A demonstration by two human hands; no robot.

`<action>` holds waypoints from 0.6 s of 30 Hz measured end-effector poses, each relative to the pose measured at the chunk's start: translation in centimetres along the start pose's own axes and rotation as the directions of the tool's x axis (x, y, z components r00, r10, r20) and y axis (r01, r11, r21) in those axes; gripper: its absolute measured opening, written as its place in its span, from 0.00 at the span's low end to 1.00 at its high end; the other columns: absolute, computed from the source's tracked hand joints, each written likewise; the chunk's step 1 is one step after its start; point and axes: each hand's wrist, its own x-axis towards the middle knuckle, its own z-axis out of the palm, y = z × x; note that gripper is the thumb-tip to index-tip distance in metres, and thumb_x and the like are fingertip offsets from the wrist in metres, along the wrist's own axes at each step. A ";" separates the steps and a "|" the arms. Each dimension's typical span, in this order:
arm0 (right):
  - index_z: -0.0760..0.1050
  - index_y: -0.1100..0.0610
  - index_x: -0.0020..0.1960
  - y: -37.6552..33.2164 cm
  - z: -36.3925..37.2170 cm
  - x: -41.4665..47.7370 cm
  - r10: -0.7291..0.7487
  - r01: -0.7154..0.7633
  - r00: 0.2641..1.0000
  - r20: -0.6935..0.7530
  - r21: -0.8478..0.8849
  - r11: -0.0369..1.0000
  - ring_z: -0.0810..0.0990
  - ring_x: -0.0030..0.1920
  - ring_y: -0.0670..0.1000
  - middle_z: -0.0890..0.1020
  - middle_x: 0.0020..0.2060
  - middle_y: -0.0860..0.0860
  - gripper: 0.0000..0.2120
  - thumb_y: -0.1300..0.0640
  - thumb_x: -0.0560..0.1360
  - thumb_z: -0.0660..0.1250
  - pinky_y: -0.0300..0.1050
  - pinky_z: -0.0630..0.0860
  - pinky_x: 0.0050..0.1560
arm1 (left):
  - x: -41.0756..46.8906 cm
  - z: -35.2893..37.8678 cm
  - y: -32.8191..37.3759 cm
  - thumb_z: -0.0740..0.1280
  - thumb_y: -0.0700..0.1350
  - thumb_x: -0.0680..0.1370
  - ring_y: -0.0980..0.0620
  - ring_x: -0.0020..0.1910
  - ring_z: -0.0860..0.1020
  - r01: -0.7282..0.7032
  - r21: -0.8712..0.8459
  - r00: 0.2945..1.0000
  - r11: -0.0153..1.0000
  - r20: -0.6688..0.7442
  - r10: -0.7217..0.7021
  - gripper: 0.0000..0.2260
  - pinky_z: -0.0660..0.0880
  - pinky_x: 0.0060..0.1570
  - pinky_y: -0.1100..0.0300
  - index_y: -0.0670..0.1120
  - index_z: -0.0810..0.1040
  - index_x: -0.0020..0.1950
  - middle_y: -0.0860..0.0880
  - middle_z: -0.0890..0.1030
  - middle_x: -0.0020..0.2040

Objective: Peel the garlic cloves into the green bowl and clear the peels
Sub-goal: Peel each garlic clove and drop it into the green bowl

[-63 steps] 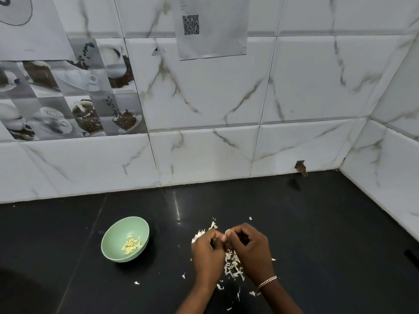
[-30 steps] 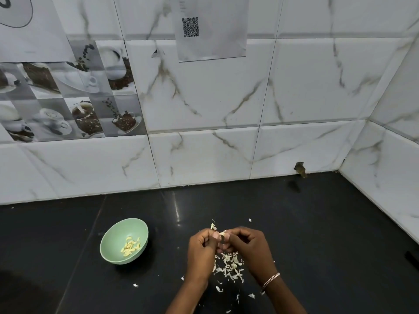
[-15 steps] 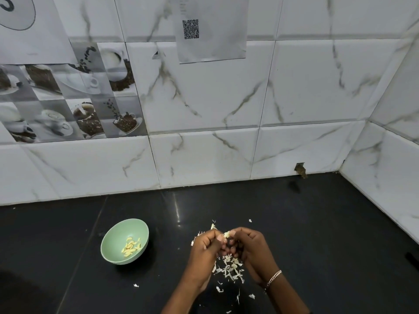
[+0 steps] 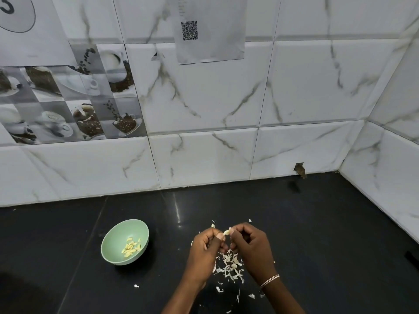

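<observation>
Head view: both hands' fingers (image 4: 219,236) pinch one garlic clove (image 4: 226,232).

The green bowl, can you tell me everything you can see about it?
The bowl is small, round and pale green, with a smooth matte look, maybe plastic, though that's a guess. It stands upright on the black counter, off to the left of the hands and not touched by either. Inside, toward its right side, lies a little heap of yellowish peeled cloves; the rest of the inside is bare. The peels lie apart from it, under the hands.
</observation>
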 end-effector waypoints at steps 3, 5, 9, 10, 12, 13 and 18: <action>0.80 0.57 0.40 0.4 0.2 0.0 -0.065 0.058 0.997 -0.052 -0.128 0.990 0.82 0.31 0.49 0.83 0.31 0.51 0.08 0.63 0.77 0.70 0.42 0.77 0.33 | 0.1 0.2 0.3 0.63 0.37 0.82 0.52 0.36 0.78 0.005 0.010 1.000 1.000 -0.024 -0.005 0.12 0.75 0.41 0.58 0.42 0.79 0.40 0.49 0.80 0.33; 0.80 0.55 0.39 0.7 0.3 0.1 -0.083 0.069 0.993 -0.080 -0.169 0.983 0.82 0.31 0.50 0.83 0.31 0.50 0.08 0.63 0.76 0.70 0.44 0.78 0.33 | 0.1 0.3 0.5 0.64 0.36 0.82 0.53 0.35 0.79 0.013 -0.008 0.999 1.000 -0.038 -0.013 0.11 0.75 0.39 0.60 0.41 0.79 0.40 0.48 0.80 0.32; 0.81 0.60 0.39 0.5 0.4 0.5 0.020 -0.021 0.999 -0.035 -0.032 0.999 0.80 0.29 0.49 0.82 0.30 0.53 0.08 0.65 0.77 0.68 0.40 0.75 0.31 | 0.3 0.5 0.9 0.64 0.40 0.76 0.51 0.33 0.78 -0.005 -0.054 0.998 0.999 -0.059 0.002 0.09 0.75 0.36 0.60 0.41 0.79 0.37 0.46 0.80 0.31; 0.80 0.63 0.39 0.5 0.4 0.7 0.070 -0.070 0.998 -0.003 0.035 0.997 0.79 0.28 0.50 0.82 0.29 0.54 0.09 0.66 0.77 0.68 0.40 0.74 0.31 | 0.3 0.6 1.0 0.64 0.40 0.75 0.50 0.33 0.77 -0.006 -0.073 0.998 0.997 -0.056 0.002 0.09 0.74 0.36 0.60 0.42 0.79 0.36 0.45 0.80 0.32; 0.79 0.69 0.39 0.6 0.3 1.0 0.174 -0.185 0.982 0.075 0.187 0.965 0.76 0.29 0.52 0.80 0.30 0.58 0.10 0.66 0.78 0.66 0.41 0.71 0.29 | 0.3 0.6 1.1 0.63 0.37 0.76 0.49 0.34 0.77 -0.001 -0.095 0.999 0.995 -0.044 -0.004 0.11 0.74 0.36 0.60 0.43 0.79 0.35 0.44 0.80 0.32; 0.78 0.71 0.40 0.7 0.3 1.1 0.207 -0.231 0.971 0.118 0.246 0.941 0.75 0.30 0.52 0.79 0.31 0.60 0.10 0.66 0.78 0.66 0.41 0.70 0.30 | 0.3 0.5 1.0 0.63 0.35 0.78 0.49 0.34 0.77 0.004 -0.097 0.999 0.995 -0.037 -0.008 0.12 0.74 0.36 0.60 0.43 0.79 0.36 0.44 0.80 0.33; 0.76 0.73 0.44 0.8 0.2 0.9 0.197 -0.258 0.957 0.212 0.318 0.912 0.75 0.32 0.52 0.80 0.33 0.61 0.12 0.63 0.79 0.66 0.42 0.70 0.32 | 0.4 0.2 0.9 0.63 0.37 0.77 0.49 0.34 0.76 0.032 -0.134 0.999 0.990 -0.004 -0.033 0.10 0.74 0.36 0.60 0.42 0.79 0.37 0.42 0.79 0.33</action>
